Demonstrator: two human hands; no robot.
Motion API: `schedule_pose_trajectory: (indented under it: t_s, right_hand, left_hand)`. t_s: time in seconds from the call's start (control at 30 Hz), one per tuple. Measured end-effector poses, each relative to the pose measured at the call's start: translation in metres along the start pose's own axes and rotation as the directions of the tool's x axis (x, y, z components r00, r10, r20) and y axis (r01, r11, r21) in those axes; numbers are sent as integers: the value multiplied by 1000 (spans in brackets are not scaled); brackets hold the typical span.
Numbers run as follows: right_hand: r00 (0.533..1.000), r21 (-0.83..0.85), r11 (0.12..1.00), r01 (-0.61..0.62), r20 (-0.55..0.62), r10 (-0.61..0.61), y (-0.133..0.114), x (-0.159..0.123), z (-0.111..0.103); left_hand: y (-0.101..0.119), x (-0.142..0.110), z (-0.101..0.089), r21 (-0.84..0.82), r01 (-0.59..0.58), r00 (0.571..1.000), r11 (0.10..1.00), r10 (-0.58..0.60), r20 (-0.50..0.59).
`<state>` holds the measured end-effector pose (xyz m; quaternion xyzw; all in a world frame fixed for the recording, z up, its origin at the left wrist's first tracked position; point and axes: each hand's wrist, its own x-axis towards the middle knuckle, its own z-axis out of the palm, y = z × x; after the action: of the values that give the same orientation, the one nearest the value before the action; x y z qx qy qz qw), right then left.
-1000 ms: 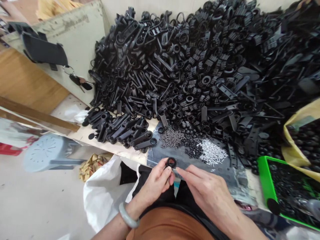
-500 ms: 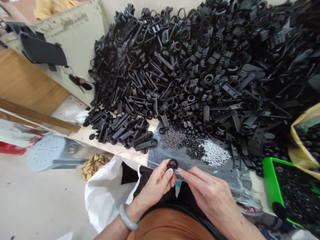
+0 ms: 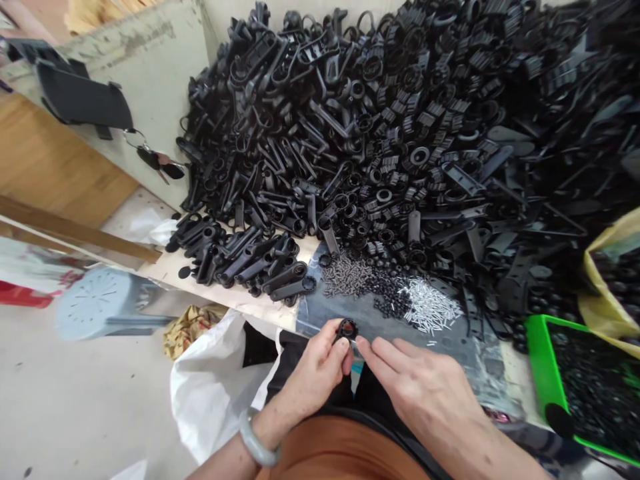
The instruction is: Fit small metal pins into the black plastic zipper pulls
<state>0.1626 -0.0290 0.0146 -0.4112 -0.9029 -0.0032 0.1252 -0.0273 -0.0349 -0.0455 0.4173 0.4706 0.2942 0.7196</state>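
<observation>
My left hand [image 3: 320, 363] is closed on a round black plastic ring part [image 3: 347, 329], pinched between thumb and fingers just past the mat's near edge. The ring's opening faces up. My right hand [image 3: 417, 373] is closed, its fingertips pressed together at the ring's lower right edge. A tiny bright metal pin [image 3: 354, 341] shows between those fingertips and the ring; how deep it sits I cannot tell. On the grey mat [image 3: 325, 315] beyond lie small brownish springs or screws [image 3: 346, 275], small black pieces [image 3: 391, 297] and a heap of silvery pins [image 3: 431, 307].
A large heap of black plastic parts [image 3: 320, 133] covers the back of the bench. Black handle-like pieces [image 3: 245, 260] lie in a row at left. A green bin [image 3: 541, 363] of black parts stands right, by a yellow bag [image 3: 600, 280]. A blue-grey stool [image 3: 95, 303] stands left.
Both hands stay almost in place with the ring part. My right hand has shifted slightly, its knuckles a little farther right and its fingers still against the ring's edge.
</observation>
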Motion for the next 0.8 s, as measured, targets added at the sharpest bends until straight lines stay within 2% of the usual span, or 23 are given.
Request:
schedule_pose_trajectory:
  t_s: [0.23, 0.57, 0.7, 0.8]
  right_hand:
    - [1000, -37, 999, 24, 15, -24, -6, 3, 1]
    - [993, -80, 994, -75, 90, 82, -19, -1, 7]
    - [975, -117, 986, -120, 172, 139, -27, 5, 2]
    - [929, -106, 979, -176, 312, 200, -33, 14, -4]
  left_hand:
    - [1, 1, 5, 88, -89, 993, 992, 96, -75]
    - [11, 2, 11, 334, -101, 977, 937, 157, -143]
    - [15, 3, 11, 382, -107, 973, 918, 176, -150]
    - [14, 4, 9, 407, -150, 964, 901, 224, -141]
